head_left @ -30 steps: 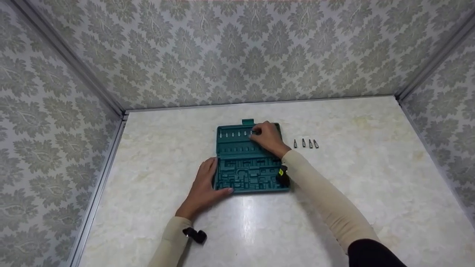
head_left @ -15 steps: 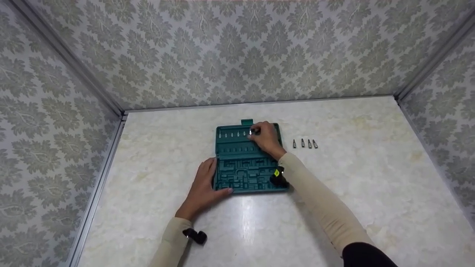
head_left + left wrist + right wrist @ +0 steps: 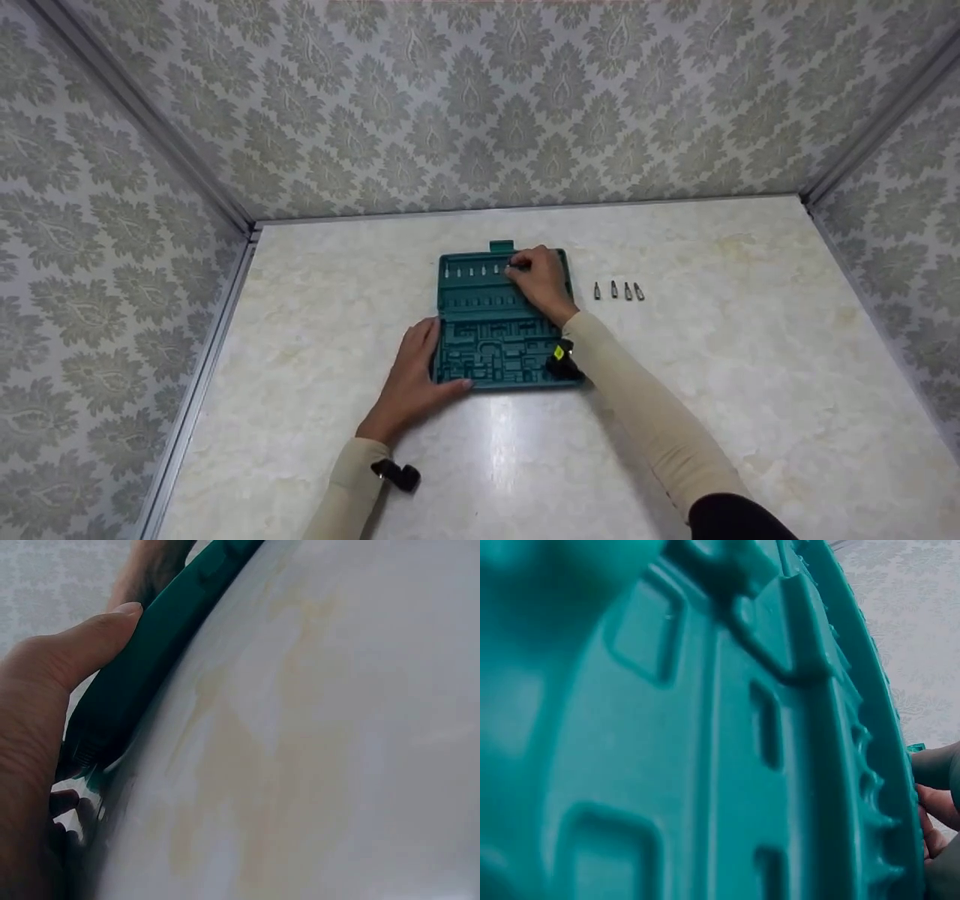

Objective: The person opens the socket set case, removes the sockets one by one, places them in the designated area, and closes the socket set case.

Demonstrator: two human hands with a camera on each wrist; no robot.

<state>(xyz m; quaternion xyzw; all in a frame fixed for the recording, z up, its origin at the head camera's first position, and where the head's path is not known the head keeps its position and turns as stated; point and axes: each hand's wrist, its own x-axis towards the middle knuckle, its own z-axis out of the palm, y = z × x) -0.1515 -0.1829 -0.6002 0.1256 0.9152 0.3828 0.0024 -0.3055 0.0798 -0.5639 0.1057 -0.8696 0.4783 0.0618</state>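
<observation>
A green plastic case (image 3: 491, 351) lies unfolded on the table, its far half carrying a row of small metal bits (image 3: 471, 272) in slots. My left hand (image 3: 409, 379) holds the near left corner, thumb on the front edge and fingers along the left side. The left wrist view shows the thumb (image 3: 105, 637) on the case wall (image 3: 142, 664). Over the upper row, my right hand (image 3: 544, 281) pinches a small metal bit (image 3: 509, 268) at a slot; the fingers mostly cover it. In the right wrist view, the moulded case surface (image 3: 682, 727) fills most of the picture.
Several loose bits (image 3: 628, 291) lie in a row on the pale marbled table (image 3: 712, 337), to the right of the case. A latch tab (image 3: 501, 246) sticks out from the far edge. Patterned walls (image 3: 480, 97) enclose the table's back and sides.
My right hand shifts slightly at the upper row; the shiny bit, plainer half a second ago, is now more hidden by the fingers. The left hand keeps its hold on the corner.
</observation>
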